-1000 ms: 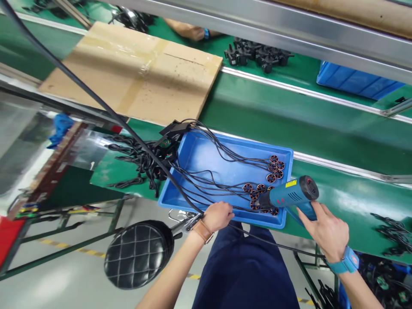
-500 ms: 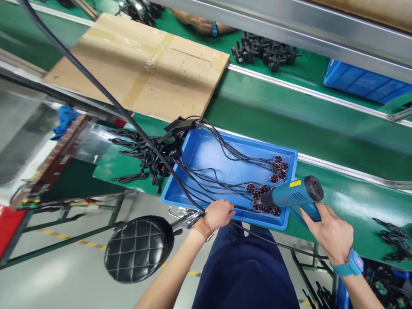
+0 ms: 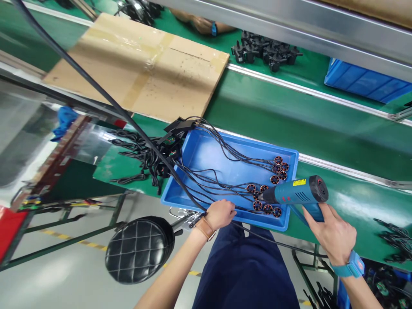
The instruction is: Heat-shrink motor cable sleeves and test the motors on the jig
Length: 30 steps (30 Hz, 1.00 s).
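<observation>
My right hand (image 3: 336,235) is wrapped round the handle of a teal heat gun (image 3: 294,191). Its nozzle points left, close above the lower group of small round coils (image 3: 257,206) in a shallow blue tray (image 3: 206,150). Several more coils (image 3: 278,169) lie at the tray's upper right. Thin black cables (image 3: 225,150) run from the coils leftward over the tray's left edge. My left hand (image 3: 222,213) is closed at the tray's front rim, beside the cables; its fingertips are turned away, so what it grips is hidden.
Bundled black cables (image 3: 141,150) lie left of the tray, and more (image 3: 395,240) at far right. A cardboard sheet (image 3: 141,64) lies behind. A thick black cord (image 3: 106,94) crosses the view diagonally. A round black stool (image 3: 138,249) stands below. Another person's hand (image 3: 202,25) is across the bench.
The heat gun and my right hand have shifted slightly right, and the nozzle has moved a little up, uncovering more of the lower coils. My left hand stays at the tray rim.
</observation>
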Each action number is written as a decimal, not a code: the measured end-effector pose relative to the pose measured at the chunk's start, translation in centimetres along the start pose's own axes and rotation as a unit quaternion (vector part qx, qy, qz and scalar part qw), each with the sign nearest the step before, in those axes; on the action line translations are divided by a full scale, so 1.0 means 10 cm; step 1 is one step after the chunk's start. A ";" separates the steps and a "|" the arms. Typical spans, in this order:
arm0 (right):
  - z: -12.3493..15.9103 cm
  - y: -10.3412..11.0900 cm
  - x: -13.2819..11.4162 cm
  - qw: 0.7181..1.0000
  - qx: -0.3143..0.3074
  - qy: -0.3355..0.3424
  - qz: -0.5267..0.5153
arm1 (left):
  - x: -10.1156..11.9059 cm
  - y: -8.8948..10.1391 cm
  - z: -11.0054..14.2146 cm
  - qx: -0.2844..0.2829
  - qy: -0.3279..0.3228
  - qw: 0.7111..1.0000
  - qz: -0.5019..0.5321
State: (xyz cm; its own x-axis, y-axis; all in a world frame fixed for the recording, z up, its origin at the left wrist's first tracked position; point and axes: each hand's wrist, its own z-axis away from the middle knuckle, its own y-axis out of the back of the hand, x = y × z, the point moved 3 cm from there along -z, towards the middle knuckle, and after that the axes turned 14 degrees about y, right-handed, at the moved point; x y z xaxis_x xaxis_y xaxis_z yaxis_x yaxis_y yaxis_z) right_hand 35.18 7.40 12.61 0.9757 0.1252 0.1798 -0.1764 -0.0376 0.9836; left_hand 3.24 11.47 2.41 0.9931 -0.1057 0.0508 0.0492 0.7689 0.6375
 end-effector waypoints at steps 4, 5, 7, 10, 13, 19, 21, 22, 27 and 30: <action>-0.06 0.01 0.01 0.999 0.032 -0.002 -0.002 | 0.01 0.03 -0.04 0.025 0.020 0.999 0.012; -0.07 0.01 0.01 0.999 0.036 0.001 -0.004 | 0.01 0.04 -0.06 0.042 0.032 0.998 0.020; -0.09 0.00 0.01 0.999 0.040 0.005 -0.008 | 0.03 0.05 -0.13 0.082 0.047 0.995 0.038; -0.11 0.00 0.01 0.999 0.042 0.009 -0.011 | 0.08 0.05 -0.27 0.113 0.022 0.992 0.046; -0.13 0.01 0.01 0.999 0.045 0.009 -0.004 | 0.13 0.03 -0.40 0.107 -0.021 0.994 0.032; -0.16 0.01 0.01 0.999 0.041 0.007 0.005 | 0.14 0.03 -0.49 0.100 -0.040 0.994 0.026; -0.16 0.01 0.01 0.999 0.039 0.009 0.005 | 0.13 0.04 -0.47 0.096 -0.044 0.994 0.025; -0.16 0.01 0.01 0.999 0.037 0.010 0.005 | 0.12 0.04 -0.46 0.094 -0.044 0.994 0.025; -0.15 -0.01 0.03 1.000 0.030 0.007 0.004 | 0.11 0.05 -0.43 0.086 -0.044 0.995 0.025; -0.15 -0.03 0.04 1.000 0.024 0.001 -0.006 | 0.11 0.04 -0.44 0.087 -0.045 0.995 0.023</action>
State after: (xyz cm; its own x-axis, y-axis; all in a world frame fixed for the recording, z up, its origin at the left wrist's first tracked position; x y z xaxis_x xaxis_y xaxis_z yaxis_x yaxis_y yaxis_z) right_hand 35.46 8.98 12.45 0.9773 0.1284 0.1684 -0.1586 -0.0833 0.9838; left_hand 4.86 14.45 -0.60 0.9801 -0.1341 0.1465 -0.0234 0.6548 0.7555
